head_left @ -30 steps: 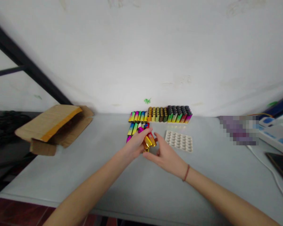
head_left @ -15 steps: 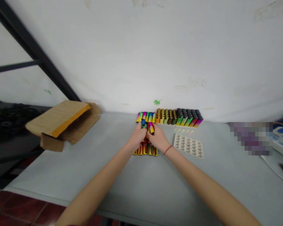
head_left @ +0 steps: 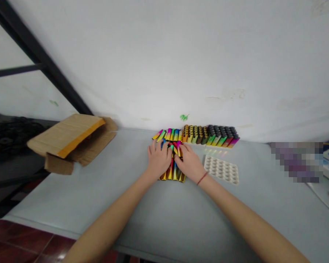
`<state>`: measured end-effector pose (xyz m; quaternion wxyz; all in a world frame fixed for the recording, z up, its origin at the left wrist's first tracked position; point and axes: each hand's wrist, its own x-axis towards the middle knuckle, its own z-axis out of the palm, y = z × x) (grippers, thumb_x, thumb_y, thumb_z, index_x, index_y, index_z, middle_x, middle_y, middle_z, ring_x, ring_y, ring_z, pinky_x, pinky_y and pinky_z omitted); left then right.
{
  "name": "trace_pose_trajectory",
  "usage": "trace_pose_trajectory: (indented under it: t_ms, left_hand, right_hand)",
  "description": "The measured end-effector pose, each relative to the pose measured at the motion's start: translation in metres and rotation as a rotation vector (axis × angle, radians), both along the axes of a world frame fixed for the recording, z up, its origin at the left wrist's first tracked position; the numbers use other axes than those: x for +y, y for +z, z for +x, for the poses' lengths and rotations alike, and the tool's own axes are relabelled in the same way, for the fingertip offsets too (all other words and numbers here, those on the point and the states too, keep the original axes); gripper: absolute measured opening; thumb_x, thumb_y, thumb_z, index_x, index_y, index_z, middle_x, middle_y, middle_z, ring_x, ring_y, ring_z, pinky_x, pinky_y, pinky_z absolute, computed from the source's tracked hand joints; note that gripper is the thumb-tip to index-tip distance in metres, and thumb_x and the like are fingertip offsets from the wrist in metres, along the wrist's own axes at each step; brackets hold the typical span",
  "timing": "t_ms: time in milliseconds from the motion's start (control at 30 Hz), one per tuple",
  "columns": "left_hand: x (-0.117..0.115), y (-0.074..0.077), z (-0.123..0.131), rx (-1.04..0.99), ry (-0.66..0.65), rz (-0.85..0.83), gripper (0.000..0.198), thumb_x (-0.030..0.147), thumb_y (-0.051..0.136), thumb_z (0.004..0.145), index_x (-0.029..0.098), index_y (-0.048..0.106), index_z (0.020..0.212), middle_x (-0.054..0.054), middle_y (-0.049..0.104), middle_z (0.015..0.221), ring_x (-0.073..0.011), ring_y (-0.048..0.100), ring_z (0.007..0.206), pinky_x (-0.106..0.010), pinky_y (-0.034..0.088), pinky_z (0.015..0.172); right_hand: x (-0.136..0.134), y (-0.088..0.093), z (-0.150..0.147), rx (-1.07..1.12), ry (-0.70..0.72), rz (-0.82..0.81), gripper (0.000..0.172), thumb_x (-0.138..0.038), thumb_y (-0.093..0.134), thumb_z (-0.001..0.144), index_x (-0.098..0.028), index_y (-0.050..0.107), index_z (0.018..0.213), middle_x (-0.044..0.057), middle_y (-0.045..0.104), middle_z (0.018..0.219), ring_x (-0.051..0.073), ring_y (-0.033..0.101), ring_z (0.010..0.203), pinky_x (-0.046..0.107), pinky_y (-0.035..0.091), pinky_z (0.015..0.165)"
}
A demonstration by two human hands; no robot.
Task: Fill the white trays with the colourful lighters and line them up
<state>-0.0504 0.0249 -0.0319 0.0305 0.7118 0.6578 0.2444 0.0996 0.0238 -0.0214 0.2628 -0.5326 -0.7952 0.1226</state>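
Observation:
Shiny rainbow-and-gold casings (head_left: 170, 173), perhaps of lighters or vapes, lie side by side in rows on the table. My left hand (head_left: 159, 158) rests over their left part, fingers spread and pointing away from me. From the right, my right hand (head_left: 190, 160) touches the same casings, its thumb apart from its fingers; some fingertips are hard to make out. Between the two hands a few pink, green and red casings (head_left: 176, 148) show. Behind the hands lies another row of casings (head_left: 172, 134), the leftmost ones slanting. Both palms hide much of the middle.
Upright gold-topped casings (head_left: 195, 135) and black-topped ones (head_left: 222, 136) stand in blocks by the wall. A white tray with round hollows (head_left: 221, 170) lies right of my hands. An open cardboard box (head_left: 68, 137) sits at the left, and a white cable (head_left: 322, 200) runs along the right.
Half a second ago both hands were closed around casings above the rows. Now those casings are down and the fingers have spread over them. The leftmost back-row casings now slant more.

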Motion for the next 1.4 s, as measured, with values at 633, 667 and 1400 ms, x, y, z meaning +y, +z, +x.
trace_pose_trajectory:
  t_ms: [633, 667, 1400]
  left_hand:
    - [-0.005, 0.000, -0.027, 0.182, -0.376, -0.131, 0.052, 0.056, 0.053, 0.101, 0.040, 0.058, 0.150, -0.007, 0.035, 0.172, -0.0401, 0.024, 0.160, -0.072, 0.022, 0.123]
    - [-0.005, 0.000, -0.025, 0.189, -0.384, -0.131, 0.051, 0.056, 0.052, 0.101, 0.039, 0.060, 0.148, -0.008, 0.038, 0.170, -0.0400, 0.026, 0.159, -0.073, 0.022, 0.123]
    - [0.002, 0.023, 0.124, 0.402, -0.744, -0.116, 0.034, 0.034, 0.051, 0.104, 0.017, 0.070, 0.127, -0.012, 0.065, 0.143, -0.0293, 0.057, 0.128, -0.043, 0.050, 0.100]
  right_hand:
    - [-0.067, -0.022, 0.108, -0.310, -0.034, 0.278, 0.051, -0.044, 0.054, 0.103, -0.017, 0.060, 0.146, 0.020, 0.058, 0.153, 0.042, 0.052, 0.142, 0.062, 0.046, 0.113]
    - [-0.077, -0.028, 0.123, -0.366, -0.037, 0.284, 0.044, -0.037, 0.051, 0.105, -0.023, 0.061, 0.145, 0.016, 0.059, 0.153, 0.041, 0.053, 0.141, 0.063, 0.046, 0.112]
    - [0.017, -0.036, 0.229, -0.373, -0.431, 0.266, 0.044, -0.018, 0.049, 0.095, -0.017, 0.066, 0.135, 0.017, 0.071, 0.134, 0.035, 0.061, 0.125, 0.053, 0.044, 0.108]
